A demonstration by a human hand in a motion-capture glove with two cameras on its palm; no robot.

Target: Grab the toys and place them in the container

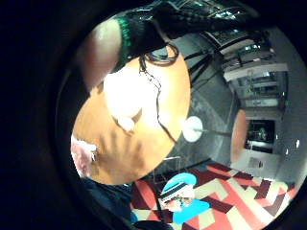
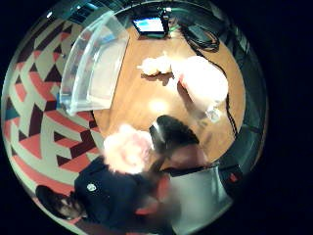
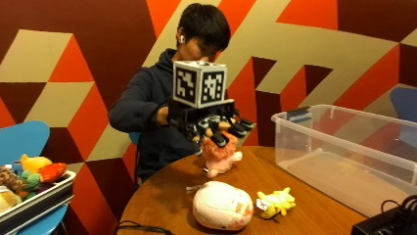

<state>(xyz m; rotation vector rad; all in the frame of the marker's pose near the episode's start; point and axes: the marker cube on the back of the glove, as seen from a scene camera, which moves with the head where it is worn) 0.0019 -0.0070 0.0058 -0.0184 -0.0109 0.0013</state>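
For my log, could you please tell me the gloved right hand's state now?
Right hand: fingers pinch the pink plush toy above the table.

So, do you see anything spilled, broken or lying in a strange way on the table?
Nothing stands out. The gloved right hand holds the pink plush toy above the table. The round white plush and the small yellow toy lie side by side, not damaged. The clear container stands upright on the table.

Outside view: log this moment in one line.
right hand: grips pink plush toy, above table | container: no toys visible
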